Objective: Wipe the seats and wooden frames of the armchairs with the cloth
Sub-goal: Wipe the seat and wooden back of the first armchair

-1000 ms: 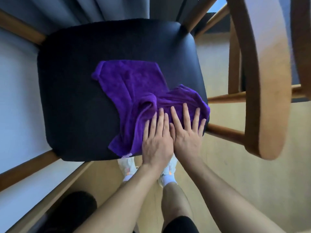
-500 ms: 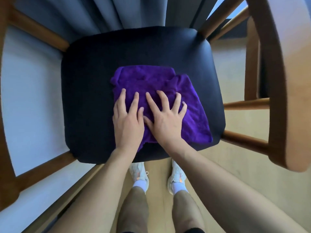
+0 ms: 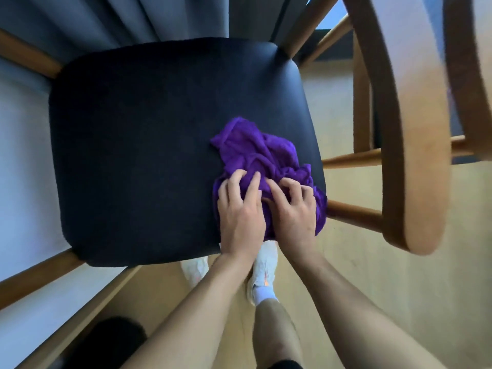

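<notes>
A purple cloth (image 3: pixel 259 150) lies bunched up on the front right corner of the black padded seat (image 3: pixel 138 145) of an armchair. My left hand (image 3: pixel 239 209) and my right hand (image 3: pixel 292 211) sit side by side on the near part of the cloth, fingers curled and digging into its folds. The chair's curved wooden armrest (image 3: pixel 415 155) rises on the right, and wooden rails (image 3: pixel 354 213) run from it under the seat. Part of the cloth hangs over the seat's front right edge.
Grey curtains (image 3: pixel 133 20) hang behind the chair. A wooden frame rail (image 3: pixel 34 278) runs at the lower left, another (image 3: pixel 29 54) at the upper left. My legs and white shoes (image 3: pixel 263 265) stand on the light wooden floor (image 3: pixel 399 302) below the seat.
The cloth lay spread flat mid-seat under flat hands; now it is crumpled at the front right corner. Both hands have slid right and towards me, fingers curling into the fabric.
</notes>
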Tool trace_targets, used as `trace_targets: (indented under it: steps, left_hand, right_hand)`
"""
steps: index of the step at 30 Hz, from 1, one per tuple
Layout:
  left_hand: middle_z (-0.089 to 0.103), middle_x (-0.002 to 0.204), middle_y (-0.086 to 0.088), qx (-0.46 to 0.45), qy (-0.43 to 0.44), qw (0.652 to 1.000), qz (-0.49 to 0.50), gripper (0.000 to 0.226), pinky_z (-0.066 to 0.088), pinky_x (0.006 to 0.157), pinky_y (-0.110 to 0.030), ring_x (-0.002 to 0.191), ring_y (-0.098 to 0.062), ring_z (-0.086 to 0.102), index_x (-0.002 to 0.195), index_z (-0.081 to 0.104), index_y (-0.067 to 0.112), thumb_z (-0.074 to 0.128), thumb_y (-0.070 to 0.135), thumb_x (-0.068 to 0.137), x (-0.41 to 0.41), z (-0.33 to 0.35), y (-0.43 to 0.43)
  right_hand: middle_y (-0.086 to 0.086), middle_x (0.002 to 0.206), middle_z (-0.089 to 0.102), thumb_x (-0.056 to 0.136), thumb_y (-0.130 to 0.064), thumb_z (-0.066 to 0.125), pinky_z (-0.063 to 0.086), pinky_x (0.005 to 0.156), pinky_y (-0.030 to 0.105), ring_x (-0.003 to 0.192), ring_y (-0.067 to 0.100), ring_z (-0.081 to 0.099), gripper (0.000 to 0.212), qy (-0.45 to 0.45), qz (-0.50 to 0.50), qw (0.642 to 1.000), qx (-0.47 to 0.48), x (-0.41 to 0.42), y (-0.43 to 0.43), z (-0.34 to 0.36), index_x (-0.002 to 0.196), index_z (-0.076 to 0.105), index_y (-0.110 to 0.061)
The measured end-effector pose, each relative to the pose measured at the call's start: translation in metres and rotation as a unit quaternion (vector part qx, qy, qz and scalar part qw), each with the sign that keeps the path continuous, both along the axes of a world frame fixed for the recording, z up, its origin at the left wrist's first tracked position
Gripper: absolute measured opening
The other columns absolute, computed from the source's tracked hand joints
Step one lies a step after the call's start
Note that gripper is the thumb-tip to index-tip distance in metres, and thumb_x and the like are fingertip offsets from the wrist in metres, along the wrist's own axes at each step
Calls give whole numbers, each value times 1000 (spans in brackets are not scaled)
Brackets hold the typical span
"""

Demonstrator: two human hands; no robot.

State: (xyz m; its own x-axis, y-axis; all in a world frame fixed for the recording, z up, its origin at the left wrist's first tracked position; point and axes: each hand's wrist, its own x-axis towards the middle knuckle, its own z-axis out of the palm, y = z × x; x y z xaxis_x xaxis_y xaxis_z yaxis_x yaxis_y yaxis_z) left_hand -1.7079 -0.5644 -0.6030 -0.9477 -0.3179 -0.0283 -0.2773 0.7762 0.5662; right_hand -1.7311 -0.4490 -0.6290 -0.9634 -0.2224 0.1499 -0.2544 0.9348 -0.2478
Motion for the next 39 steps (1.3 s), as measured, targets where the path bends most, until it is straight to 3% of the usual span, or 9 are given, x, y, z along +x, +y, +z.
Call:
trace_targets:
  steps: [3, 10, 14, 17, 23, 27, 29, 34, 39]
  left_hand:
    - [47, 144, -12, 32, -1, 997, -77, 43, 42, 107, -46, 128, -33, 45, 138, 57, 15, 54, 8, 96, -10, 1, 37]
    - [43, 150, -15, 27, 16, 991, -131, 44, 38, 112, -44, 135, -32, 41, 140, 53, 9, 54, 5, 96, -72, -10, 11]
    - [33, 157, -13, 43, -6, 988, -148, 47, 32, 116, -41, 143, -29, 32, 146, 47, 12, 46, 5, 99, -122, -3, -12]
    - [31, 159, -8, 49, -39, 991, -121, 50, 31, 115, -38, 144, -26, 29, 146, 45, 16, 42, 3, 98, -130, 7, -33]
    - [52, 132, -9, 29, -29, 999, 5, 28, 45, 92, -44, 112, -30, 52, 109, 61, 11, 50, 10, 83, -38, 16, -67]
    - [51, 136, -12, -3, -53, 997, 54, 30, 42, 89, -40, 113, -30, 51, 112, 62, 10, 57, 6, 84, 44, 21, -63]
    - [49, 138, -14, -2, -70, 995, 65, 32, 43, 89, -42, 114, -31, 51, 113, 63, 10, 60, 3, 82, 79, 22, -56]
    - [38, 152, -13, 19, -94, 989, 116, 36, 46, 102, -45, 134, -32, 46, 125, 59, 13, 61, 7, 90, 150, 25, -57]
    - [30, 159, -9, 75, -72, 969, 223, 43, 46, 106, -46, 145, -28, 34, 134, 46, 18, 56, 4, 95, 157, 19, -107]
  right_hand:
    - [6, 119, 50, 91, -8, 69, 49, 90, 42, 94, 34, 50, 41, -7, -60, 998, -23, 0, 34, -2, 129, 62, -21]
    - [7, 128, 61, 99, -28, 53, 46, 93, 54, 110, 43, 52, 29, 13, -193, 977, -85, -49, -6, -15, 121, 71, -28]
    - [9, 132, 60, 97, -31, 53, 51, 86, 53, 110, 38, 59, 31, 7, -169, 977, -127, -111, -23, -16, 122, 71, -26]
    - [-1, 138, 58, 98, -40, 46, 48, 91, 55, 123, 39, 53, 36, -24, -158, 981, -109, -126, -42, -11, 125, 68, -32]
    - [-3, 126, 66, 99, -29, 55, 41, 98, 44, 133, 38, 46, 28, -29, 13, 994, -103, -35, -73, 3, 120, 70, -21]
    - [-1, 125, 67, 100, -28, 57, 43, 98, 42, 134, 38, 46, 27, -43, 100, 989, -96, 26, -68, 8, 121, 71, -18]
    - [0, 128, 66, 101, -33, 58, 44, 102, 48, 138, 40, 44, 30, -52, 161, 982, -89, 52, -54, 10, 125, 69, -19]
    - [-5, 149, 51, 97, -58, 55, 24, 113, 70, 145, 52, 25, 55, -81, 299, 951, 21, 88, -53, 10, 145, 52, -31]
    - [-7, 153, 47, 100, -50, 55, 24, 113, 68, 146, 52, 20, 55, -97, 350, 931, 41, 85, -125, 12, 151, 42, -33]
